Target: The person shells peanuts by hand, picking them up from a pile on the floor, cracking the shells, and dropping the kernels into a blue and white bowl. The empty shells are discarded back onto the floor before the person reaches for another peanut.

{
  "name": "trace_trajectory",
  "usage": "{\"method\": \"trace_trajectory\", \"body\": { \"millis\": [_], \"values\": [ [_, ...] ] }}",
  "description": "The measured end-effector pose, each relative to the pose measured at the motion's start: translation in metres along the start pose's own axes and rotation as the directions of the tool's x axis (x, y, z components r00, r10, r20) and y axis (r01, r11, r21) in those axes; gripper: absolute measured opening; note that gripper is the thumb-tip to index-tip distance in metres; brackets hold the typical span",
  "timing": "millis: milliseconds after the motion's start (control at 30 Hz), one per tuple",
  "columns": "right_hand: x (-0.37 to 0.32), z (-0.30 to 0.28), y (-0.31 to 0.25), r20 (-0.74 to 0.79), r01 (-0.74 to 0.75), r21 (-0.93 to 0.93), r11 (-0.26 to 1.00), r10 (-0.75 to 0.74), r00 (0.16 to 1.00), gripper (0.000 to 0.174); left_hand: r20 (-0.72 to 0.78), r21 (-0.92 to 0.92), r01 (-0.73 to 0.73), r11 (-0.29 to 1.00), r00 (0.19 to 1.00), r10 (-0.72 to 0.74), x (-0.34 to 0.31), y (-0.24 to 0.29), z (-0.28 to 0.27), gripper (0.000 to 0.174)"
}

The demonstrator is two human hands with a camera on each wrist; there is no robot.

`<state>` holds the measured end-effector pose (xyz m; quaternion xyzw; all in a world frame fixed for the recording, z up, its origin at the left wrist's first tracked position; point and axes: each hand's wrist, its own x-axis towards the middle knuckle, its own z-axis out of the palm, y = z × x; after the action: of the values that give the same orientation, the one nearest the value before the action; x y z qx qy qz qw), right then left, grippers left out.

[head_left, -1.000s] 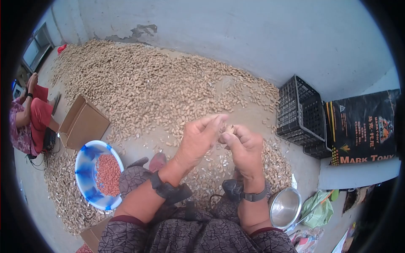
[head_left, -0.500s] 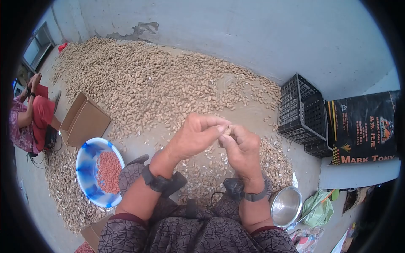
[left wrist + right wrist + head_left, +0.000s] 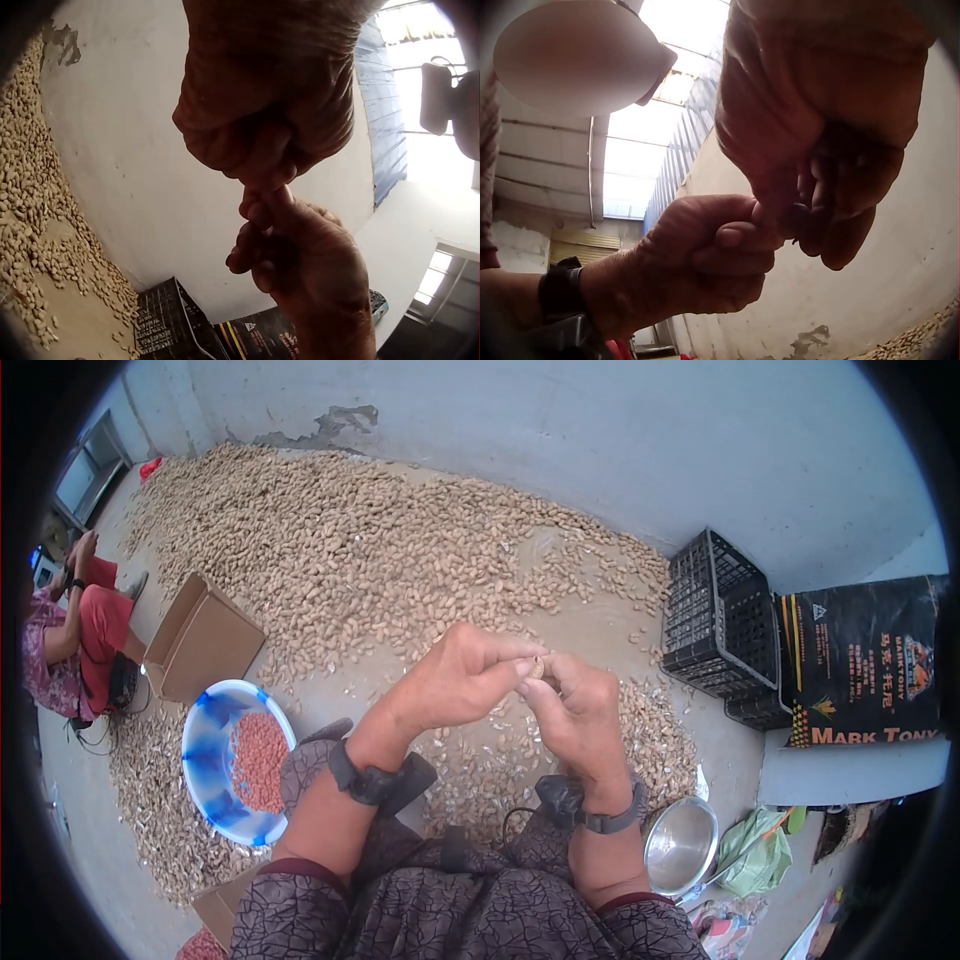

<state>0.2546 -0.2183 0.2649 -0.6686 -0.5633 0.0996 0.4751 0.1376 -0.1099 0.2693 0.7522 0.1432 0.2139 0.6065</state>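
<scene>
A single peanut (image 3: 537, 668) is pinched in the fingertips of the right hand (image 3: 580, 710), high over the floor. The left hand (image 3: 455, 678) has its thumb and forefinger against the same peanut, its other fingers curled. Thumbs and fingertips of both hands meet there. In the left wrist view the left hand (image 3: 262, 97) is above and the right hand (image 3: 307, 262) below, fingertips touching. In the right wrist view the left hand (image 3: 690, 255) meets the right hand (image 3: 817, 135); the peanut is mostly hidden by fingers.
Unshelled peanuts (image 3: 350, 550) spread along the wall. A blue-white basin (image 3: 207, 760) holds red kernels (image 3: 260, 760). Also around are a cardboard box (image 3: 215, 645), black crates (image 3: 700, 650), a black sack (image 3: 860, 660), a metal bowl (image 3: 682, 845), and a seated person (image 3: 80, 635) at left.
The left hand's fingers have come down and closed in on the peanut beside the right fingertips. The peanut shows more plainly between the hands now.
</scene>
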Motion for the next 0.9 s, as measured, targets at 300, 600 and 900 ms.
{"method": "trace_trajectory", "body": {
  "millis": [300,600,900],
  "values": [
    [-0.001,0.002,0.005,0.019,0.087,-0.131,0.988,-0.085,0.996,0.008,-0.023,0.204,-0.147,0.968,0.988,0.155,0.001,-0.008,0.002,0.022],
    [0.001,0.008,0.006,-0.005,0.133,-0.128,0.983,-0.135,0.991,0.007,-0.158,0.418,-0.187,0.889,0.949,0.274,0.0,-0.013,0.011,0.008],
    [0.002,0.014,0.001,0.018,-0.056,0.175,0.983,0.053,0.998,0.002,-0.283,0.309,-0.106,0.945,0.939,0.198,-0.002,-0.014,0.012,0.01]
  ]
}}
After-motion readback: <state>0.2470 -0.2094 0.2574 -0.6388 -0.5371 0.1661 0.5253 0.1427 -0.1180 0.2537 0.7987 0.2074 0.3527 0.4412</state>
